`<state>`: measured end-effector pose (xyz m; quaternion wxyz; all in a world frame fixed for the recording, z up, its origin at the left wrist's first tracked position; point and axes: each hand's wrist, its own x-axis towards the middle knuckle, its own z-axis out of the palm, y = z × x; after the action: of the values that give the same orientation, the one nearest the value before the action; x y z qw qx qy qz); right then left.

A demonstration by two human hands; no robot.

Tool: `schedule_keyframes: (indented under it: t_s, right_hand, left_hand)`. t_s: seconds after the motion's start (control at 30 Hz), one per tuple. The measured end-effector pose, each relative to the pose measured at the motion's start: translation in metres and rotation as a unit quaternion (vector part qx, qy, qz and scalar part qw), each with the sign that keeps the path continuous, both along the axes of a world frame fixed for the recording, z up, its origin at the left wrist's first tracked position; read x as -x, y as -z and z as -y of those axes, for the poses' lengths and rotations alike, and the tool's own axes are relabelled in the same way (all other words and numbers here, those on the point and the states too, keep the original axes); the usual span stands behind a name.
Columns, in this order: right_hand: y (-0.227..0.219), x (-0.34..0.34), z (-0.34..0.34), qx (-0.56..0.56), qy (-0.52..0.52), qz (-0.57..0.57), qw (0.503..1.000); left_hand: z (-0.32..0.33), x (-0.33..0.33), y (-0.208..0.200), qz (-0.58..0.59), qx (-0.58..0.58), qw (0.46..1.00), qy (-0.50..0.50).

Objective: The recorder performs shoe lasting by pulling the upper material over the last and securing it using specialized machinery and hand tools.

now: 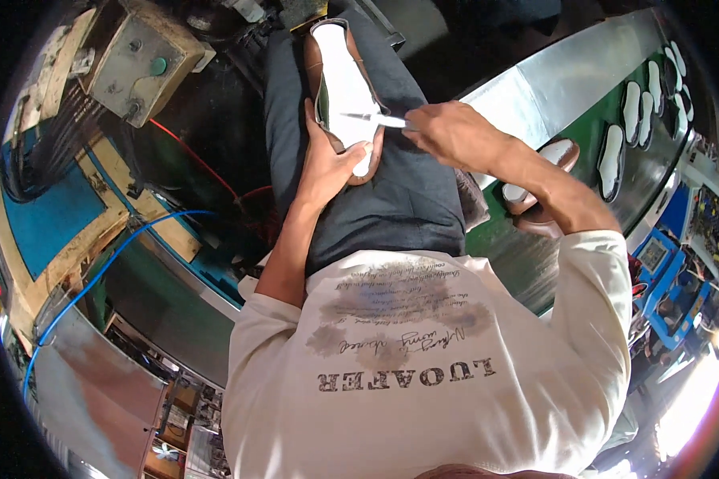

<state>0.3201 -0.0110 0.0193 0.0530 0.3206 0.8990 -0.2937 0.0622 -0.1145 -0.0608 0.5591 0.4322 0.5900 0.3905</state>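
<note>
Left hand (330, 165) grips brown shoe (313, 64) framing white insole (343, 80); right hand (459, 137) holds slim tool (391, 121), metal-edged green bench (585, 128) alongside.

1. Shoe (345, 72) lies lengthwise over the person's thighs (399, 203).
2. Left hand (331, 164) is around the shoe's near half; right hand (455, 134) sits to its right — the tool (393, 122) in it reaches over the shoe.
3. Belt (487, 247) at the person's right carries loose shoes (563, 152) and, farther right, sole pieces (611, 160).
4. Left side: control box (136, 64) ahead — hose (96, 275) nearer.
</note>
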Motion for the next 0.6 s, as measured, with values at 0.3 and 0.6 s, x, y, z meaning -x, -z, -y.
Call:
schedule_keyframes:
  t_s: [0.3,0.6]
  right_hand:
    - [-0.007,0.032,0.001,-0.143,-0.116,0.045,0.982]
    - [0.000,0.020,-0.007,0.097,-0.037,0.078,0.992]
  left_hand:
    - [0.002,0.002,0.005,0.047,0.007,0.999,0.005]
    - [-0.001,0.014,-0.009,0.427,0.121,0.893,-0.078]
